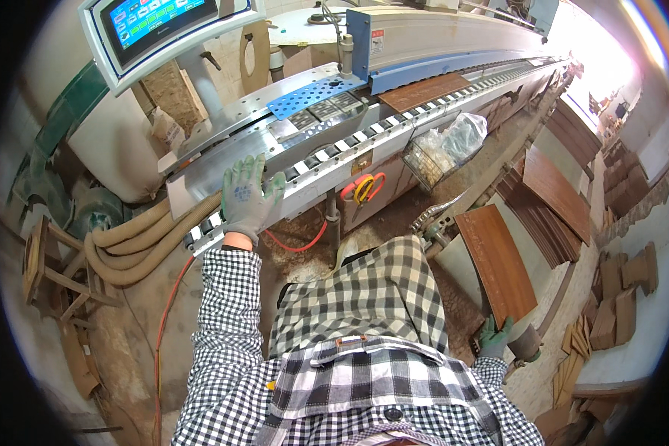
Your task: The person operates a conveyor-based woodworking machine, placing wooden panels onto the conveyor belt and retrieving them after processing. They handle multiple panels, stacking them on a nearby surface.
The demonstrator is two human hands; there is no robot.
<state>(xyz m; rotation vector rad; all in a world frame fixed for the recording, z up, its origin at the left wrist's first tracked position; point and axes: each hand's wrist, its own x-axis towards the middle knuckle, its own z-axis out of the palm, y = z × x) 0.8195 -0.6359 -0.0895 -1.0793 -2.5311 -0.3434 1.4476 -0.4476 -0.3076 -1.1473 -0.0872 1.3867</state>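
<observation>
My left hand, in a grey and green work glove, lies flat with fingers spread on the near end of the machine's roller rail. Its palm faces down and it grips nothing. At the lower right, my right hand, gloved in green, touches the near end of a brown wood panel; whether the fingers close on it is not plain. Another brown panel lies in the long machine, beside the rollers and past a blue perforated plate. Scissors with red and yellow handles hang on the machine's side.
A control screen stands at the upper left. A wire basket with plastic bags hangs on the machine. Stacked brown panels lie at the right. Ribbed hoses, a wooden stool and a red air hose are at the left.
</observation>
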